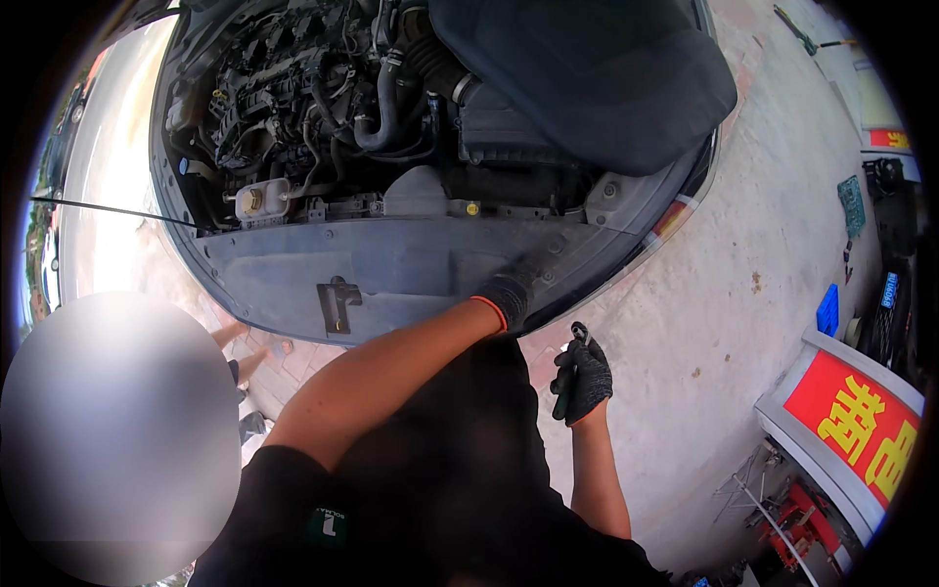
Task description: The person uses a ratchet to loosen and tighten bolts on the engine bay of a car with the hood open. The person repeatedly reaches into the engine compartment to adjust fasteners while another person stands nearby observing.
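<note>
My left hand (504, 298), in a black glove with an orange cuff, is over the grey plastic front panel (245, 264) of an open engine bay, toward its right end, near some clips (556, 245). Its fingers are dark and smeared, so their shape is unclear. My right hand (584, 382), in a like glove, is raised beside the car's front edge, fingers curled round a small metal tool (581, 333). In the bay are the engine (274, 98), a translucent reservoir (262, 201), a black air box (509, 132) and a large dark pad (587, 68) draped over the back right.
Another person (117, 430), blurred out, is close at the lower left. A thin rod (112, 208) crosses at left. On the right stand a red and yellow sign (822, 391), a blue box (827, 310) and assorted tools (802, 523) on pale pavement.
</note>
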Demonstrator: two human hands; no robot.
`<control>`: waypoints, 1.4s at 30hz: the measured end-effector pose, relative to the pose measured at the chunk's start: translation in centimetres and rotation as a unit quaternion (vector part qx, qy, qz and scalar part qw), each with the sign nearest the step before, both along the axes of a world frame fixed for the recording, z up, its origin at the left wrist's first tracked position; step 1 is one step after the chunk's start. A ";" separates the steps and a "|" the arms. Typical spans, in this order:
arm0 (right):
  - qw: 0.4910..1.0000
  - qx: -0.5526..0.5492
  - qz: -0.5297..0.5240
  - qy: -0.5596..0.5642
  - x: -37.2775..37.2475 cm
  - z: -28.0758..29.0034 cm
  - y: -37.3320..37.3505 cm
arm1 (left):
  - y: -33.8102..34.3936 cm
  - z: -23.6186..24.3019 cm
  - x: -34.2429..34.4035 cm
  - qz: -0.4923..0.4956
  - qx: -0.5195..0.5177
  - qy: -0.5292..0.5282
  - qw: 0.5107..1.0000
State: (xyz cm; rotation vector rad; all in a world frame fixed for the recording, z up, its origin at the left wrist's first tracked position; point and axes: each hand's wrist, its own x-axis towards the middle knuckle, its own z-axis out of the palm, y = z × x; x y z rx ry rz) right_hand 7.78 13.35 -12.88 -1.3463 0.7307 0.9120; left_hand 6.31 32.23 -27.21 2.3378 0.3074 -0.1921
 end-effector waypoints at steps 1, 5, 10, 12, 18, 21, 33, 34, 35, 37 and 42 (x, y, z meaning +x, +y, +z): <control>1.000 -0.002 -0.009 -0.007 -0.1 0.0 -0.6 | -1.3 -1.7 2.2 -0.003 0.038 -0.021 0.999; 0.999 0.001 -0.052 -0.014 -0.5 -0.1 -3.0 | -3.2 -2.5 8.2 -0.052 0.052 0.045 0.996; 0.992 0.013 -0.128 -0.001 -1.4 -1.4 -4.8 | -4.9 -1.8 7.9 -0.094 0.172 0.034 0.980; 0.994 0.002 -0.112 -0.009 -1.2 -1.7 -4.2 | -3.5 -5.7 6.7 -0.175 0.236 -0.022 0.956; 0.993 0.076 0.037 -0.085 0.8 -2.3 -1.5 | -1.8 6.6 2.4 0.093 -0.118 0.024 0.988; 0.968 0.081 0.198 -0.130 0.9 -2.1 2.8 | 1.9 9.1 -1.2 -0.213 -0.079 0.128 0.965; 0.869 0.210 0.448 -0.002 -1.7 3.0 17.6 | 10.3 15.4 -14.6 0.231 -0.128 0.017 0.964; 0.855 0.188 0.478 -0.069 -2.3 2.7 18.4 | 11.2 16.4 -14.9 0.276 -0.243 0.030 0.929; 0.813 0.134 0.556 -0.106 -2.0 3.0 19.0 | 12.1 17.4 -15.3 0.332 -0.358 0.039 0.872; 0.757 0.183 0.612 -0.139 -2.0 2.5 19.5 | 13.4 18.2 -16.8 0.385 -0.422 0.022 0.820; 0.760 0.204 0.569 -0.241 -6.3 1.3 23.5 | 17.2 16.0 -20.2 0.202 -0.066 -0.167 0.963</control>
